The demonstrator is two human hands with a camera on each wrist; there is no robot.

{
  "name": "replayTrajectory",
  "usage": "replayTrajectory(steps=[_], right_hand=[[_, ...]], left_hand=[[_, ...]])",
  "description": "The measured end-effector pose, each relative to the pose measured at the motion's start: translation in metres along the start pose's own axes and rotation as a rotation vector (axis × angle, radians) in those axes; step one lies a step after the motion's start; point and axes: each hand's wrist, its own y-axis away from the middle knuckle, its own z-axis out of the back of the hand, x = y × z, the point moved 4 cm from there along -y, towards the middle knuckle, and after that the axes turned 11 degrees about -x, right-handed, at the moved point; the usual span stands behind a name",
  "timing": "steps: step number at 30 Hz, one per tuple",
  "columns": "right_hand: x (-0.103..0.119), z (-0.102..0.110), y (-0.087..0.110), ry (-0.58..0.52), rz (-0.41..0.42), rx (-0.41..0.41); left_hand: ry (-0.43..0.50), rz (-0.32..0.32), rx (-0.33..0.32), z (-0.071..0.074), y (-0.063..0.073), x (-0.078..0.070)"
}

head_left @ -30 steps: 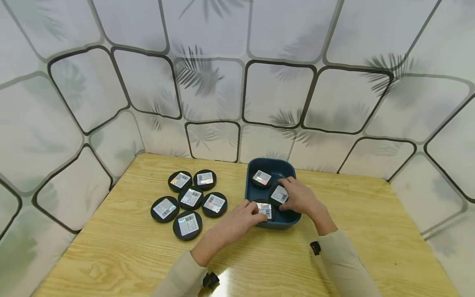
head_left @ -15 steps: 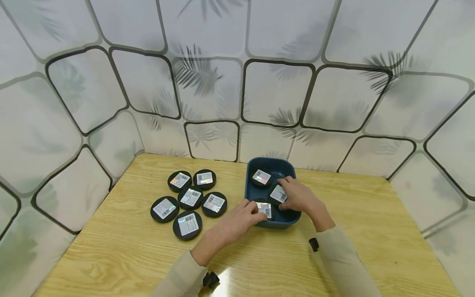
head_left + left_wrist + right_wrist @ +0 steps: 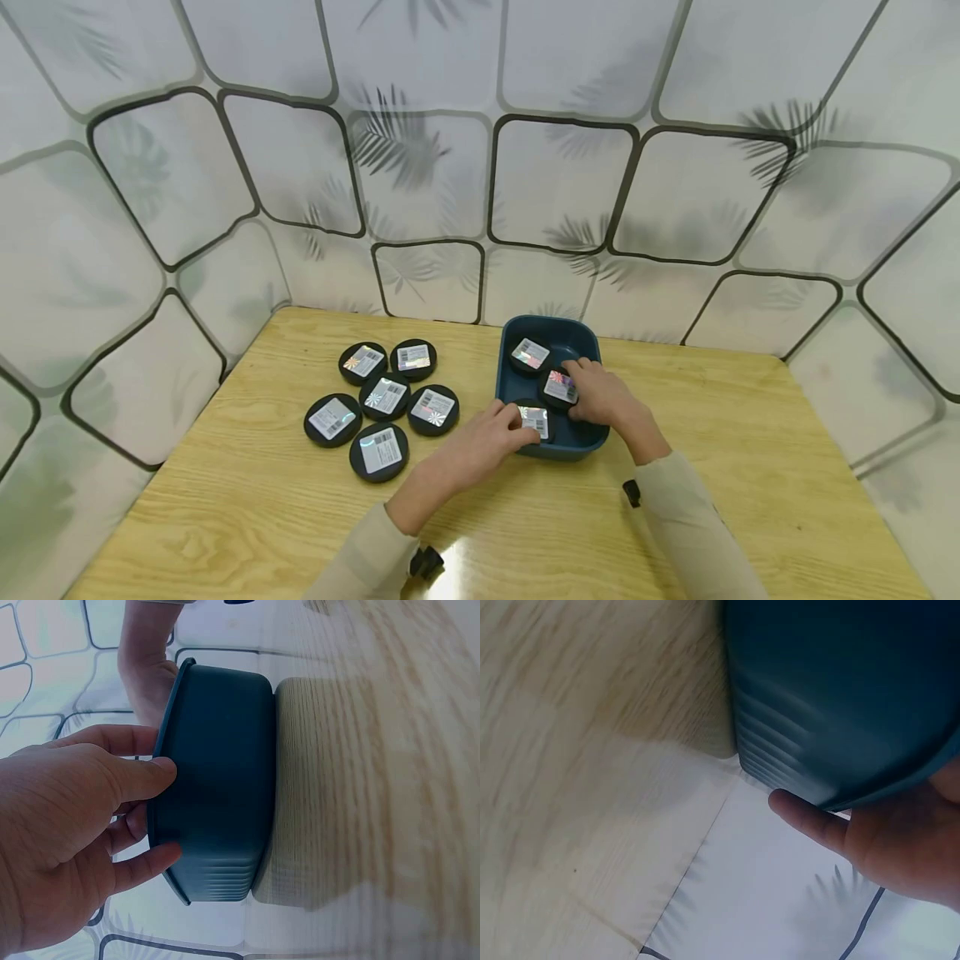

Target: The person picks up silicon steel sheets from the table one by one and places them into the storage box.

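A dark blue plastic bin stands on the wooden table, with three flat black round discs with label stickers inside. My right hand reaches over the bin's right side and holds the middle disc by its edge. In the right wrist view, one straight finger of it lies outside the bin's rim. My left hand grips the rim at the front left corner. Its thumb lies over the rim in the left wrist view, beside the front disc. Another disc lies at the back left inside.
Several more labelled black discs lie grouped on the table left of the bin. A patterned white curtain rises behind the table's back edge and along both sides. Dark clips sit at both sleeves.
The middle disc has turned and shifted slightly left and back under my right hand; its label now shows a reddish shine. My left hand stays in place.
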Motion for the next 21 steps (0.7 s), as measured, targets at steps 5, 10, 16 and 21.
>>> replayTrajectory(steps=[5,10,16,21], right_hand=[[0.0009,-0.0003,-0.0004,0.01,-0.002,0.003],[0.0025,0.0005,0.0009,0.01,-0.013,0.018],[0.0054,0.0024,0.002,0.007,-0.007,0.022],[0.0068,0.0043,0.0027,0.011,-0.002,0.025]], left_hand=[[0.006,0.003,-0.002,-0.0001,0.0003,0.0004],[0.01,0.006,0.008,-0.0001,0.0005,0.0006],[0.031,0.011,0.008,0.0019,-0.0001,0.0004],[0.039,0.012,0.006,0.0018,-0.0001,0.0004]])
